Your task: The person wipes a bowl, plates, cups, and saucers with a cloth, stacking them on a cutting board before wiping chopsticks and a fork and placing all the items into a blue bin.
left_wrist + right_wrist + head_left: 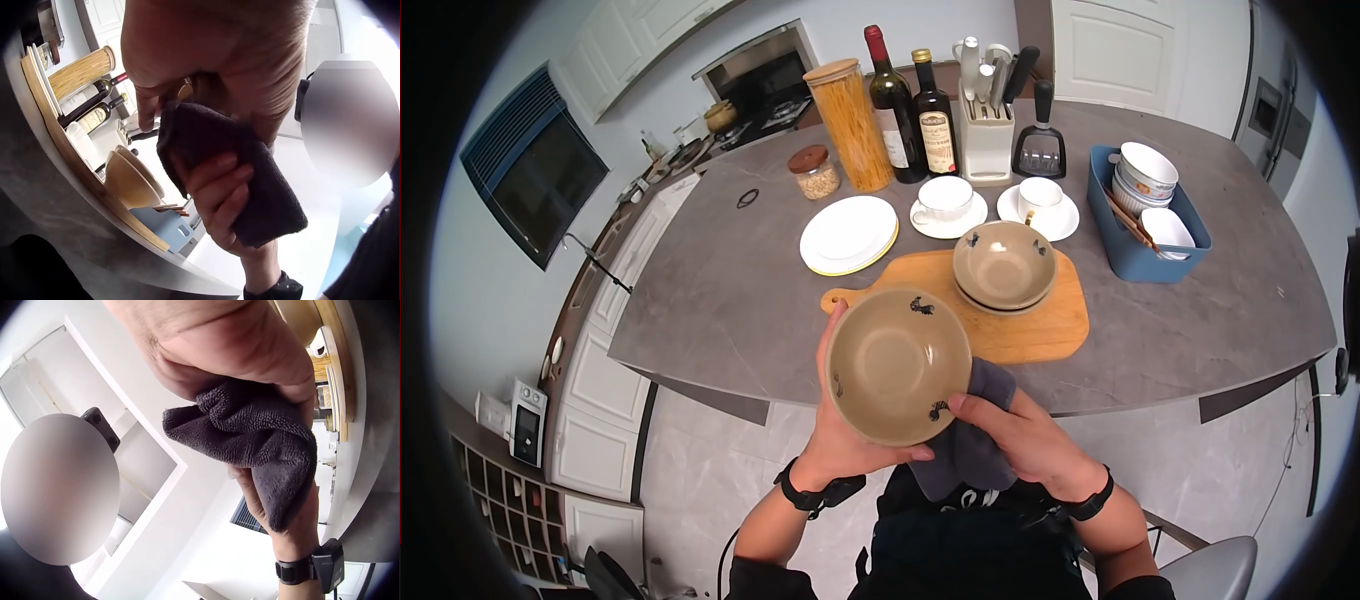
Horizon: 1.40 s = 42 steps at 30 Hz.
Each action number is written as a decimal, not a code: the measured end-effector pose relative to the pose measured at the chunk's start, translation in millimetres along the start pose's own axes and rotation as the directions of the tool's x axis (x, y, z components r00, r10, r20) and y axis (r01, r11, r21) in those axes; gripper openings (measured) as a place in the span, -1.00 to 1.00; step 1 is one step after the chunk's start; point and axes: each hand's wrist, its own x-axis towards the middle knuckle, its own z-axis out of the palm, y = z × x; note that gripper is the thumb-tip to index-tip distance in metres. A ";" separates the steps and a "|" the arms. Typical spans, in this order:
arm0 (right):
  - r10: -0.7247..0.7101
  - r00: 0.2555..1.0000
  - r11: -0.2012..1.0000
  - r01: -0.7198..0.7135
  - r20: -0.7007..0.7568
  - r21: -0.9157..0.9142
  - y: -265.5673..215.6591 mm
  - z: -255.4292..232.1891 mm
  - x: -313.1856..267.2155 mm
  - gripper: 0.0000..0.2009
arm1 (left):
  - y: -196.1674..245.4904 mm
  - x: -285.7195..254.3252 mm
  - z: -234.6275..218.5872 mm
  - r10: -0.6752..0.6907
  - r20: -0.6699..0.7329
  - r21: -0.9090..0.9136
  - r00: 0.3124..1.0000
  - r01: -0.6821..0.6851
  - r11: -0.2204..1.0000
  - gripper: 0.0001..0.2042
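Observation:
A beige bowl [897, 365] with dark painted marks is held up, its inside facing the head camera. The left hand [847, 437] grips it from the left and below. At its lower right rim the right hand [1027, 440] presses its thumb on the edge and holds a dark grey cloth [962, 455] against the outside. In the left wrist view the right hand's fingers curl over the cloth [219, 169]. The cloth [262, 434] hangs folded under the right hand in the right wrist view. Another beige bowl [1004, 262] sits stacked on a wooden board [1040, 335].
Behind stand white plates [849, 233], cups on saucers [945, 202], a pasta jar [852, 130], two bottles [934, 125], and a utensil holder [987, 145]. A blue basket [1150, 262] with bowls is at the right. The grey table's [730, 330] front edge lies near the hands.

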 end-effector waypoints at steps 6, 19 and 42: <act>-0.010 0.998 0.984 -0.002 -0.067 -0.180 -38.5 -3.2 -22.0 -0.58 | -7.3 -22.9 -17.1 -0.382 0.003 -0.455 0.924 0.341 0.823 0.32; -0.258 0.847 0.437 0.531 0.464 -0.726 -17.1 8.8 13.3 -0.44 | -5.2 -0.2 3.6 -0.293 0.117 -0.413 0.949 0.315 0.855 0.41; -0.181 0.844 0.691 0.475 0.505 -0.546 -3.7 -19.2 -5.2 -0.45 | 2.9 18.6 -2.1 -0.085 0.083 -0.033 0.993 0.088 0.996 0.30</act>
